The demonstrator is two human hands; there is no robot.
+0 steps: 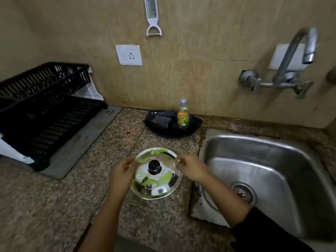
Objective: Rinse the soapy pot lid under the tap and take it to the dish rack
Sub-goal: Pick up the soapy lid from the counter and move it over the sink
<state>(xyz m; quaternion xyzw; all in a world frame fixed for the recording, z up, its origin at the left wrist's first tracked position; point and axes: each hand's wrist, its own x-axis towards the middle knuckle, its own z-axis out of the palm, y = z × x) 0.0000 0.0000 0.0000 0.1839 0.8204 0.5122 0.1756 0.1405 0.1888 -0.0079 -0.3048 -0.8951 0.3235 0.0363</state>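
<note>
The pot lid point(156, 173) is being pinched at opposite rims by left hand point(122, 174) and right hand point(190, 169); the tap point(307, 57) is standing far right.

Both arms reach fwd, bare forearms; dark sleeve on R arm near elbow. L hand point(122, 172) palm inward, fingers curled, thumb at lid point(156, 179) left rim. R hand point(190, 169) fingers pinched at right rim. Hands close together w/ lid between.
</note>
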